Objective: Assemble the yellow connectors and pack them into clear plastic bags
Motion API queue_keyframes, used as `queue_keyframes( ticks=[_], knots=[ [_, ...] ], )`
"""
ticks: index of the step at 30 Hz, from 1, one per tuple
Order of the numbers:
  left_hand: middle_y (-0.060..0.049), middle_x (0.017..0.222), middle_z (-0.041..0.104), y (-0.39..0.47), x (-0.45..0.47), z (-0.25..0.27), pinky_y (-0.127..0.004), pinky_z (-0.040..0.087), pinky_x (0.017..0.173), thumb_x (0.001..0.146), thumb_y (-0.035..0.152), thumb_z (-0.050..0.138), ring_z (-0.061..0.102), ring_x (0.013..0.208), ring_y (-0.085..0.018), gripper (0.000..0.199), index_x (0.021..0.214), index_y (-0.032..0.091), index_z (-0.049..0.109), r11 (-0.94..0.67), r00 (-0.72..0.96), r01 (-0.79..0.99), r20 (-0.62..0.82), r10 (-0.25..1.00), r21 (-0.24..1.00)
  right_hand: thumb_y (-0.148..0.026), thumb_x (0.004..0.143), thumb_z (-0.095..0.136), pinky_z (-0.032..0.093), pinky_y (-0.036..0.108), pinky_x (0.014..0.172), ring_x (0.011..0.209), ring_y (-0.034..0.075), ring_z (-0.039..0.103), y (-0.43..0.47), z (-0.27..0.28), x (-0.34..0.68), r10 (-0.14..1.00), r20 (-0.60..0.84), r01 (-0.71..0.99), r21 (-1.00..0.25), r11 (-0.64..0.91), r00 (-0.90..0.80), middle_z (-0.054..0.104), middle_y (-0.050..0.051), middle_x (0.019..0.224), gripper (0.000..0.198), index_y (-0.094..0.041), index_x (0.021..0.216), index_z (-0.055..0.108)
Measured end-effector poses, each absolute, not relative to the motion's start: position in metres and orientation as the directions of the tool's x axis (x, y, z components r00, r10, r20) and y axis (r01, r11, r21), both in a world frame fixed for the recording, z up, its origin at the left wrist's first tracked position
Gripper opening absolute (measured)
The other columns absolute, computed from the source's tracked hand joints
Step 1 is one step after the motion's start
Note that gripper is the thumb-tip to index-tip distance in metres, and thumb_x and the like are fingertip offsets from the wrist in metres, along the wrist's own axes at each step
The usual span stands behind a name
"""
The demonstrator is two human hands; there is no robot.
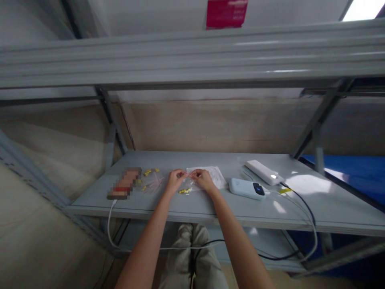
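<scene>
two hands, left hand [174,179], right hand [203,179], pinching one clear bag [188,185].

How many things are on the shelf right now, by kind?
Clear bag held in both hands: 1
Heap of clear bags with yellow pieces: 1
White sheet: 1
White power banks: 2
Blurred-out item: 1
Total: 6

We see a shelf [300,208] of grey painted metal, smooth with a soft sheen. The bag [187,185] between our hands looks like thin clear plastic, slightly glossy. The two packs [247,188] are smooth white plastic, glossy where light hits. The sheet [214,175] seems matt white paper; the backboard [210,124] is dull, rough.
</scene>
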State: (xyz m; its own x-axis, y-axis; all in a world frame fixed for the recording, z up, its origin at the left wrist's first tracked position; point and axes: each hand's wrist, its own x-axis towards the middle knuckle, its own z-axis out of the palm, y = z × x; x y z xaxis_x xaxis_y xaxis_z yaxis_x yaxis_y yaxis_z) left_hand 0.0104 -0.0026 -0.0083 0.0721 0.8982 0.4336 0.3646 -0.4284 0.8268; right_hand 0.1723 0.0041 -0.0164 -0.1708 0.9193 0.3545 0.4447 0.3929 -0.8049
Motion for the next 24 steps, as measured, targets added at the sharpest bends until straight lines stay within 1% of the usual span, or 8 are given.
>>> queue_keyframes(
  ticks=[4, 10, 13, 16, 18, 21, 22, 24],
  knots=[
    [-0.006, 0.071, 0.068, -0.005, 0.007, -0.008, -0.024, 0.042, 0.061, 0.069, 0.03, 0.06, 0.058, 0.065, -0.015, 0.018, 0.071, 0.013, 0.067, -0.418, 0.018, 0.352, 0.44, 0.898, 0.838, -0.038, 0.069, 0.059, 0.04, 0.024, 0.057, 0.059, 0.016, 0.059, 0.005, -0.018, 0.176, 0.926, 0.349, 0.416, -0.828, 0.376, -0.142, 0.069, 0.006, 0.068, 0.025, -0.016, 0.069, 0.069],
    [-0.007, 0.074, 0.071, -0.012, 0.008, -0.007, -0.028, 0.046, 0.069, 0.071, 0.034, 0.057, 0.063, 0.072, -0.019, 0.023, 0.071, 0.014, 0.069, -0.407, 0.052, 0.304, 0.412, 0.91, 0.861, -0.037, 0.07, 0.057, 0.04, 0.024, 0.056, 0.057, 0.016, 0.059, 0.004, -0.019, 0.179, 0.921, 0.352, 0.452, -0.803, 0.389, -0.166, 0.068, 0.005, 0.063, 0.024, -0.017, 0.063, 0.068],
    [-0.008, 0.074, 0.071, -0.012, -0.001, 0.002, -0.031, 0.047, 0.071, 0.072, 0.036, 0.056, 0.064, 0.073, -0.021, 0.027, 0.071, 0.013, 0.07, -0.398, 0.048, 0.286, 0.402, 0.914, 0.871, -0.041, 0.073, 0.056, 0.044, 0.026, 0.063, 0.066, 0.018, 0.062, 0.001, -0.016, 0.177, 0.919, 0.365, 0.439, -0.809, 0.392, -0.147, 0.07, 0.005, 0.074, 0.027, -0.018, 0.078, 0.069],
    [-0.009, 0.08, 0.071, -0.012, -0.026, 0.023, -0.033, 0.048, 0.072, 0.076, 0.039, 0.052, 0.064, 0.075, -0.022, 0.032, 0.078, 0.013, 0.07, -0.41, -0.085, 0.359, 0.467, 0.88, 0.838, -0.044, 0.079, 0.049, 0.045, 0.029, 0.076, 0.084, 0.019, 0.063, -0.002, -0.013, 0.175, 0.913, 0.393, 0.429, -0.81, 0.399, -0.106, 0.07, 0.005, 0.091, 0.036, -0.021, 0.1, 0.065],
    [-0.01, 0.092, 0.07, -0.014, -0.047, 0.042, -0.033, 0.047, 0.078, 0.08, 0.04, 0.048, 0.064, 0.084, -0.022, 0.035, 0.09, 0.014, 0.069, -0.452, -0.158, 0.459, 0.571, 0.805, 0.765, -0.046, 0.082, 0.043, 0.043, 0.031, 0.083, 0.091, 0.019, 0.061, -0.003, -0.011, 0.175, 0.913, 0.4, 0.427, -0.813, 0.396, -0.087, 0.069, 0.005, 0.096, 0.038, -0.021, 0.103, 0.064],
    [-0.008, 0.102, 0.067, -0.021, -0.079, 0.065, -0.033, 0.041, 0.09, 0.083, 0.039, 0.043, 0.06, 0.097, -0.02, 0.034, 0.097, 0.019, 0.067, -0.505, -0.041, 0.641, 0.683, 0.73, 0.578, -0.046, 0.084, 0.04, 0.042, 0.031, 0.085, 0.092, 0.02, 0.06, -0.004, -0.009, 0.174, 0.918, 0.388, 0.438, -0.813, 0.383, -0.083, 0.069, 0.006, 0.096, 0.039, -0.019, 0.094, 0.067],
    [-0.007, 0.104, 0.067, -0.025, -0.088, 0.069, -0.032, 0.04, 0.092, 0.083, 0.039, 0.042, 0.059, 0.099, -0.019, 0.034, 0.098, 0.02, 0.067, -0.515, 0.06, 0.689, 0.668, 0.742, 0.51, -0.045, 0.084, 0.04, 0.041, 0.031, 0.085, 0.092, 0.02, 0.06, -0.005, -0.008, 0.174, 0.919, 0.383, 0.445, -0.81, 0.381, -0.088, 0.069, 0.006, 0.095, 0.039, -0.019, 0.092, 0.067],
    [-0.006, 0.096, 0.069, -0.033, -0.103, 0.07, -0.032, 0.04, 0.09, 0.082, 0.04, 0.044, 0.06, 0.094, -0.02, 0.033, 0.091, 0.021, 0.069, -0.497, 0.223, 0.772, 0.563, 0.796, 0.396, -0.043, 0.084, 0.04, 0.041, 0.031, 0.085, 0.092, 0.02, 0.06, -0.005, -0.007, 0.174, 0.919, 0.38, 0.456, -0.803, 0.384, -0.104, 0.069, 0.007, 0.095, 0.037, -0.019, 0.089, 0.068]
  ],
)
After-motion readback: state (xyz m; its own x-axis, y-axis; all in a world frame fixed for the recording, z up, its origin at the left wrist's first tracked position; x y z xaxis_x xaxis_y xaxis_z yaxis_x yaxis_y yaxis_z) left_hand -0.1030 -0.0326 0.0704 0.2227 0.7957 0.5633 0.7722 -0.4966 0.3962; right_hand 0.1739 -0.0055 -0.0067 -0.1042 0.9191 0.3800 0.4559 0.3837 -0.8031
